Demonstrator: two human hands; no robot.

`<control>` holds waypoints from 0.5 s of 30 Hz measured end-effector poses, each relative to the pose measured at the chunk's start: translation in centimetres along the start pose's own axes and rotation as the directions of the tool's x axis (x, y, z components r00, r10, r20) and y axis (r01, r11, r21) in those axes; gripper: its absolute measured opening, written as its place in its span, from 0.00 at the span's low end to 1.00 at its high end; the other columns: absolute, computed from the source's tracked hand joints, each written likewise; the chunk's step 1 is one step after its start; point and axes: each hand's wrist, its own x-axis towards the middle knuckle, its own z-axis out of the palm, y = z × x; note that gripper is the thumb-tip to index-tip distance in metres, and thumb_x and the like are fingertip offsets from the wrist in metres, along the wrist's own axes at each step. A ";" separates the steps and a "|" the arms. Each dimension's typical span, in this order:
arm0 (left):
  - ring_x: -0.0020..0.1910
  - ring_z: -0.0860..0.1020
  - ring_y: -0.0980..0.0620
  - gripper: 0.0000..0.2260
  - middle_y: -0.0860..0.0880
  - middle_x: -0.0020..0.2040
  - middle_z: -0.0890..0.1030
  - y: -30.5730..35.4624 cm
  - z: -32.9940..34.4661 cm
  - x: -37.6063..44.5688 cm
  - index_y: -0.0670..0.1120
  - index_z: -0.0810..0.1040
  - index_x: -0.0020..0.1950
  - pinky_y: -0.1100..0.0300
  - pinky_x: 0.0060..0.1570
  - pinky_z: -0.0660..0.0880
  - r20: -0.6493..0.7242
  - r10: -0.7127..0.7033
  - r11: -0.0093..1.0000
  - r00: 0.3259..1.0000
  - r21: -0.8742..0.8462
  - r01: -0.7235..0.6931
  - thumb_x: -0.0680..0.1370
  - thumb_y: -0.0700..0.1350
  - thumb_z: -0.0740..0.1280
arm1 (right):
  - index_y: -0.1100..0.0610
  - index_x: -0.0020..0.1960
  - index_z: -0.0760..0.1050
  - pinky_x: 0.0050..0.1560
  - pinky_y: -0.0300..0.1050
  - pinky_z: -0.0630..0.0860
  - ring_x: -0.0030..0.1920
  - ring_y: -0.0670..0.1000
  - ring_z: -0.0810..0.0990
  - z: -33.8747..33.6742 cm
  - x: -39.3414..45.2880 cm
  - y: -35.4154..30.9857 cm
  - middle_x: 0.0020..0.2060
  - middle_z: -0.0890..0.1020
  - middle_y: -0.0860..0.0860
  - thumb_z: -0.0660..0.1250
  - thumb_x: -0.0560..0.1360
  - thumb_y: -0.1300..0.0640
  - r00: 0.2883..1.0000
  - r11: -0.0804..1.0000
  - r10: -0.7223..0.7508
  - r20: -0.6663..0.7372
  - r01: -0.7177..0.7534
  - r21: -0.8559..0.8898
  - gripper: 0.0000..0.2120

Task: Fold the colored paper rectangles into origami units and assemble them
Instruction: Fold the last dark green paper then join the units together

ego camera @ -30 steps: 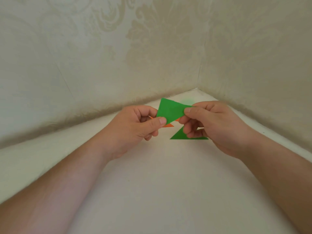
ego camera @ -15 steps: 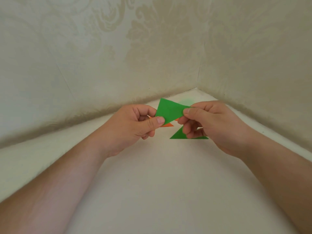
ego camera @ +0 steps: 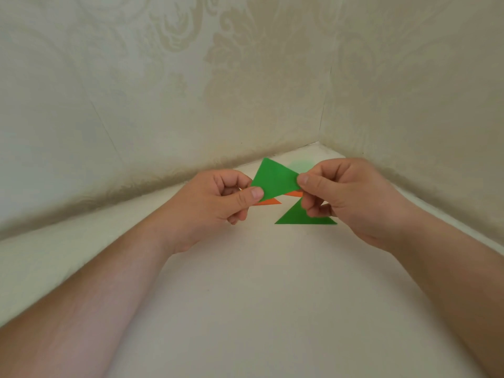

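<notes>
Both hands are still pinching the folded green paper piece above the green paper triangle on the tabletop, left hand and right hand barely shifting, so folding looks unfinished.

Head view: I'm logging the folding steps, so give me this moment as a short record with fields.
held piece: green paper, folded, raised above the surface
left hand: pinches its lower left corner
right hand: pinches its right corner
on surface: green triangle; orange pieces, partly hidden
surface: pale tabletop in a wall corner
</notes>
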 end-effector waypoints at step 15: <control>0.33 0.72 0.50 0.12 0.49 0.36 0.85 -0.5 0.3 0.2 0.48 0.82 0.47 0.61 0.34 0.70 -0.080 -0.008 0.998 0.997 0.058 0.012 0.70 0.53 0.75 | 0.54 0.48 0.81 0.41 0.49 0.78 0.35 0.52 0.79 0.1 0.1 0.6 0.36 0.83 0.54 0.73 0.76 0.66 0.998 0.998 -0.026 0.063 0.029 -0.055 0.08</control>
